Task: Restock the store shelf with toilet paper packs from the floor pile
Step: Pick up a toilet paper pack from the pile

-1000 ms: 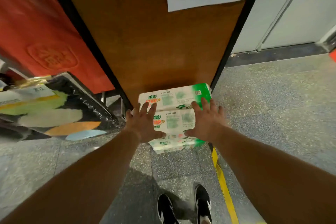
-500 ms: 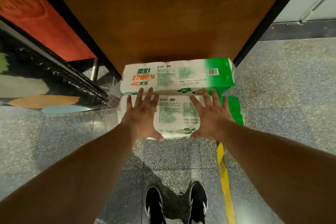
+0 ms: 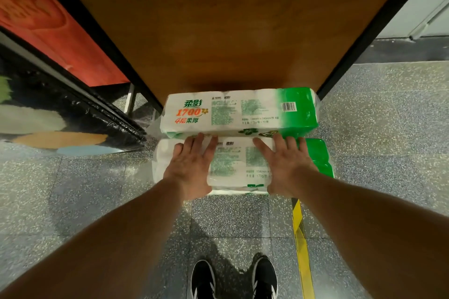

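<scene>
Two white-and-green toilet paper packs lie on the floor against a brown wooden panel [image 3: 230,31]. The far pack [image 3: 239,111] lies flat against the panel's foot. The near pack [image 3: 240,165] lies right in front of it. My left hand [image 3: 192,165] rests flat on the near pack's left part, fingers spread. My right hand [image 3: 288,165] lies flat on its right part, fingers spread, tips at the seam between the packs. The near pack's front edge is partly hidden by my hands. No shelf boards are in view.
A black frame [image 3: 102,39] edges the panel on both sides. A red sign [image 3: 48,22] and a plastic-wrapped painted board [image 3: 48,126] stand left. Yellow tape [image 3: 301,245] runs along the speckled floor [image 3: 388,141]. My black shoes [image 3: 233,279] are at the bottom.
The view has come closer and lower over the packs. Both hands have settled flat on the near pack; one second ago they held the stack's sides from farther away.
</scene>
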A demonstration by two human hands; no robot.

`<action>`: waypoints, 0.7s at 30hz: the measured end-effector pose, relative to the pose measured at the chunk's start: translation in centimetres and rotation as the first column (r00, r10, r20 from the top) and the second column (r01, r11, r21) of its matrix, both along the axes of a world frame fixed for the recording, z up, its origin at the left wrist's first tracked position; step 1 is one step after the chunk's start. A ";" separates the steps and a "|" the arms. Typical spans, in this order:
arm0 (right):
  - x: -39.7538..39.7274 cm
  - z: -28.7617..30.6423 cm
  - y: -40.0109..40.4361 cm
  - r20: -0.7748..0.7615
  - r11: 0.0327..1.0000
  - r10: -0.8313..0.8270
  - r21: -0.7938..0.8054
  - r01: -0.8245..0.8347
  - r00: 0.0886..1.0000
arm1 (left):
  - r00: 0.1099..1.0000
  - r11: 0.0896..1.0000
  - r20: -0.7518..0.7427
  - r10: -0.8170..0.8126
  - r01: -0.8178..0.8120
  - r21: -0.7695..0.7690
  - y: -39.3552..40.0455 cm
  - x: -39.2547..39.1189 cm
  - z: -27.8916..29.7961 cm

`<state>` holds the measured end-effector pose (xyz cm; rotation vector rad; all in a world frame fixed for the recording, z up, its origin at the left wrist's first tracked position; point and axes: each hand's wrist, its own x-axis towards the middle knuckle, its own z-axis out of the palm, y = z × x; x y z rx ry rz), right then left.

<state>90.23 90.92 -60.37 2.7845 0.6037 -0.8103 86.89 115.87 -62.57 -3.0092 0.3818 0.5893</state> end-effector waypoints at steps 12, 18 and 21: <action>1.2 18.4 7.7 0.174 0.952 0.257 0.123 -0.280 0.951 | 0.966 0.988 0.218 0.138 -0.150 0.037 8.9 -4.0 18.4; 0.0 27.7 14.3 0.292 0.886 0.375 0.167 -0.433 0.880 | 0.908 0.955 0.309 0.284 -0.298 -0.002 14.7 -9.3 28.6; -2.1 32.9 19.1 0.334 0.840 0.439 0.176 -0.513 0.834 | 0.871 0.928 0.347 0.348 -0.372 0.003 18.2 -13.5 34.3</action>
